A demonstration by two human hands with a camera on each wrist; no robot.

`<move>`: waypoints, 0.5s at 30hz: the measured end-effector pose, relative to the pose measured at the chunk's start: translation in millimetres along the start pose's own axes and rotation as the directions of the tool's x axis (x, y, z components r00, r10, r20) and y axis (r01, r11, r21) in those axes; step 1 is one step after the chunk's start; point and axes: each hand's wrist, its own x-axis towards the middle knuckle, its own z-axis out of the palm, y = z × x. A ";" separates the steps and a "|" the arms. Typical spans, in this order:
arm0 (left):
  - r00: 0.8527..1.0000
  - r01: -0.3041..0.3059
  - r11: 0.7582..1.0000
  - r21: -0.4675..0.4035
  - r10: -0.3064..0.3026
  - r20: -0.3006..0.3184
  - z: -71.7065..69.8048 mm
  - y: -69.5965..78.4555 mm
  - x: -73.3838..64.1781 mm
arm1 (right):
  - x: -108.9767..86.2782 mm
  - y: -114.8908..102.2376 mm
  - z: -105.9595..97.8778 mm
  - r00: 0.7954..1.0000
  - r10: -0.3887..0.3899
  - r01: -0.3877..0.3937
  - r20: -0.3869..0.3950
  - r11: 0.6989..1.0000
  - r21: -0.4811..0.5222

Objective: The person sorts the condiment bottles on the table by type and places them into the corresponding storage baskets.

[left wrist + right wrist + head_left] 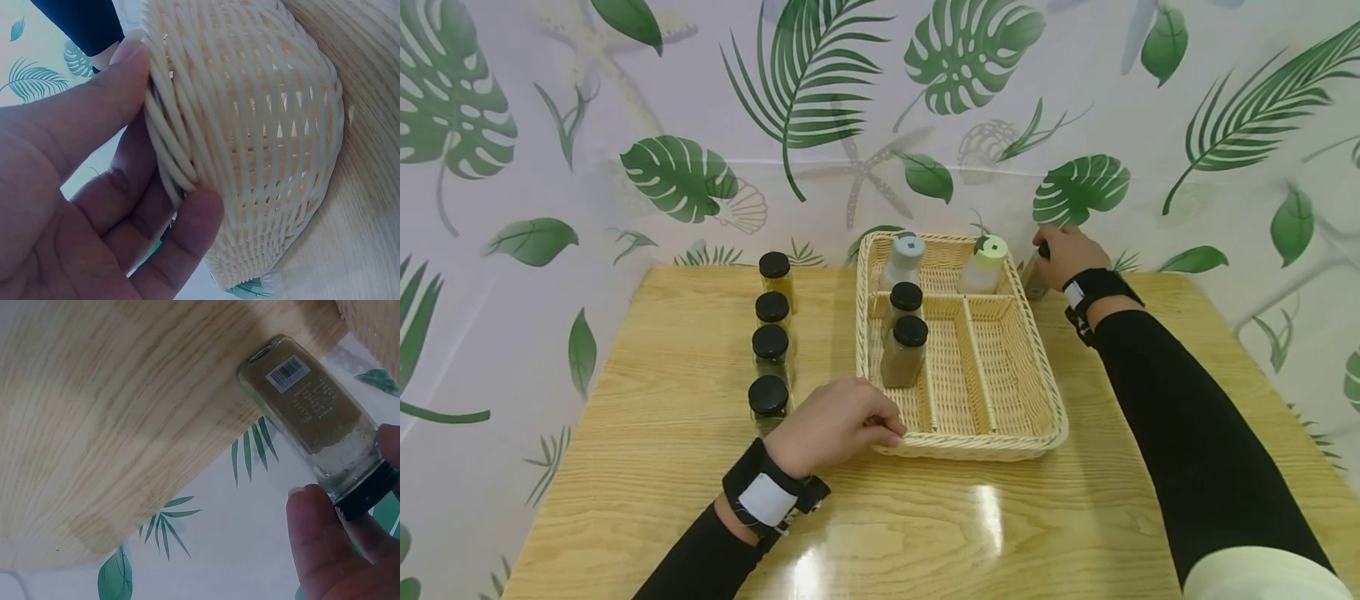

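My left hand (835, 427) holds the front left corner of a wicker basket (977, 444); in the left wrist view, thumb and fingers lie about the woven rim (169, 131). Beyond the basket's back right side, my right hand (1072, 257) grips a glass spice jar (309, 412) by its black lid (367, 490). The jar holds brown powder and has a barcode label. Two similar black-lidded jars (904, 358) stand in the basket's left front compartment. In the back compartment are a bottle with a grey cap (907, 247) and one with a light green cap (991, 250).
Several black-lidded jars (772, 346) stand in a row on the wooden table (685, 350), left of the basket. Dividers (977, 367) split the basket's front part into three. A leaf-patterned cloth (700, 100) hangs behind the table.
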 end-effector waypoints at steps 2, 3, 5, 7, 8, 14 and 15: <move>1.000 0.000 1.000 -0.002 0.000 0.000 0.8 0.1 -0.3 | -2.7 -1.4 -1.6 1.000 -0.005 0.005 0.007 1.000 0.001; 1.000 0.000 1.000 -0.003 0.000 0.002 1.3 0.1 -0.4 | -4.1 -2.4 -2.9 1.000 -0.003 0.003 0.015 1.000 0.004; 1.000 0.002 1.000 -0.004 -0.002 0.004 2.4 0.0 -0.6 | -7.0 -3.8 -4.9 1.000 0.003 -0.003 0.030 1.000 0.009; 1.000 0.002 1.000 -0.003 -0.002 0.004 2.9 -0.1 -0.8 | -9.8 -4.3 -6.2 0.999 0.017 -0.017 0.038 1.000 0.017; 1.000 0.003 1.000 0.000 -0.003 0.003 2.7 -0.1 -1.0 | -11.5 -4.8 -6.7 0.999 0.025 -0.025 0.034 0.999 0.024; 1.000 0.008 1.000 0.003 -0.008 0.000 0.6 0.2 -0.6 | -20.3 0.6 0.0 0.998 0.039 -0.036 -0.048 0.997 0.068; 1.000 0.009 1.000 0.001 -0.009 0.003 0.3 0.3 -0.6 | -22.5 1.0 0.8 0.998 0.038 -0.033 -0.057 0.996 0.080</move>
